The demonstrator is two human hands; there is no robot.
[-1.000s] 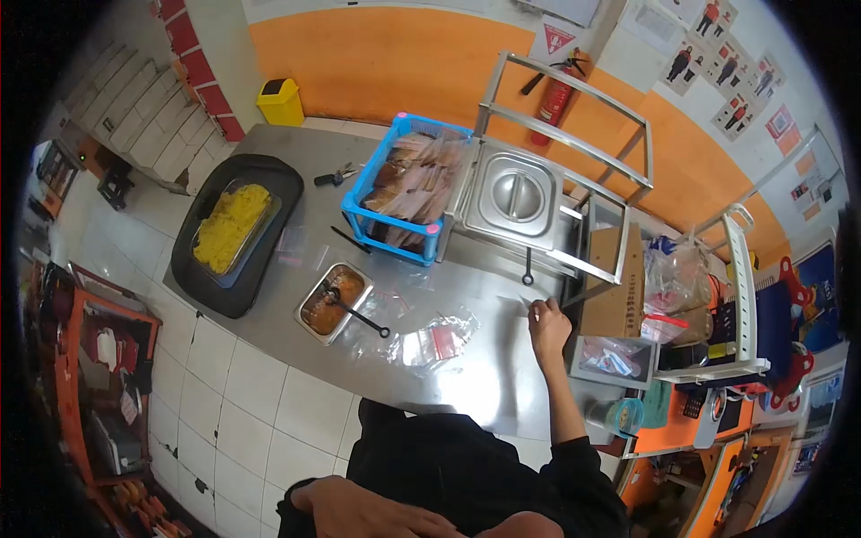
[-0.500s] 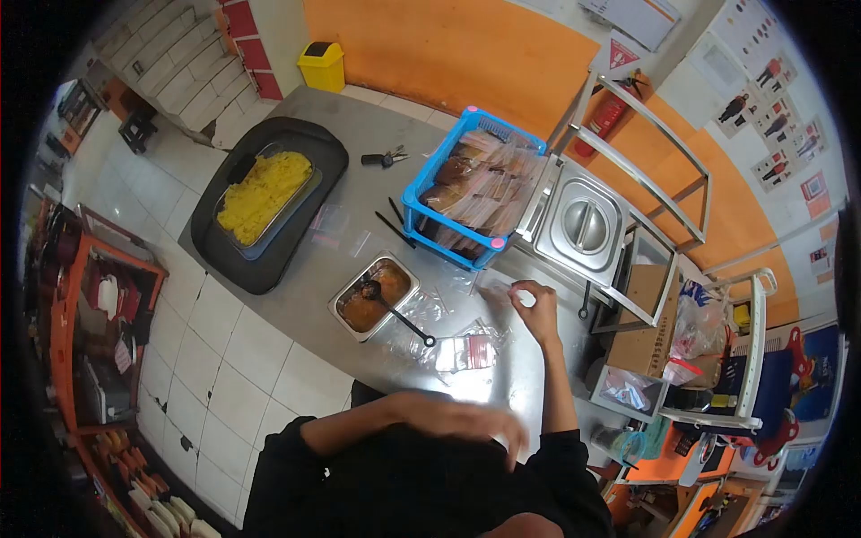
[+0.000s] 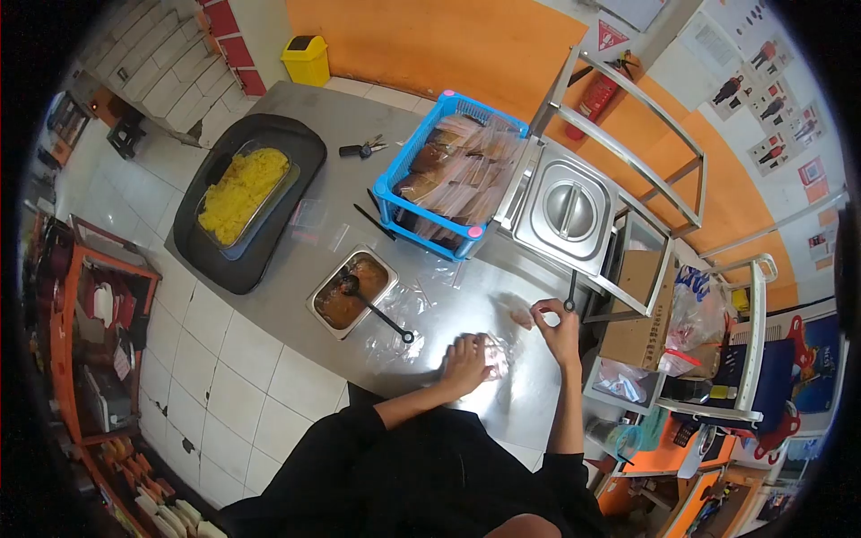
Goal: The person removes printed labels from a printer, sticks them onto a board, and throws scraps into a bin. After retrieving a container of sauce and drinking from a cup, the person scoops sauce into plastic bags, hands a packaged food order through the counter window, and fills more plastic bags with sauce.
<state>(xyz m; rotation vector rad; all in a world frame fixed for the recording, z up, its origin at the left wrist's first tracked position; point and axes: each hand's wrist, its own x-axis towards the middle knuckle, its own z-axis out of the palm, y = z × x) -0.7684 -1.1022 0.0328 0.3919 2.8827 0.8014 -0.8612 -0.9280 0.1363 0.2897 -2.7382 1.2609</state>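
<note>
My left hand [image 3: 464, 368] lies palm down on clear plastic bags [image 3: 496, 357] at the table's near side, fingers spread over them. To its right, my right hand [image 3: 560, 330] is raised with thumb and forefinger pinched together. A blurred, see-through pinkish patch shows beside those fingertips; what they hold, if anything, is unclear. More clear plastic bags [image 3: 399, 325] are scattered left of my hands. Behind these bags stands a steel pan [image 3: 312, 303] of orange-brown sauce, with a black ladle [image 3: 381, 314] resting across its rim.
A blue basket [image 3: 386, 193] of filled bags stands behind my hands. At the table's left end, a black tray [image 3: 199, 242] carries a container of yellow food [image 3: 242, 197]. Keys [image 3: 363, 149] lie between them. A lidded steel container [image 3: 567, 211] and metal frame [image 3: 628, 99] stand right.
My left hand has swung from near my chest out onto the plastic bags. My right hand has shifted slightly right and nearer to me in the view, still pinched. The whole view has shifted slightly.
</note>
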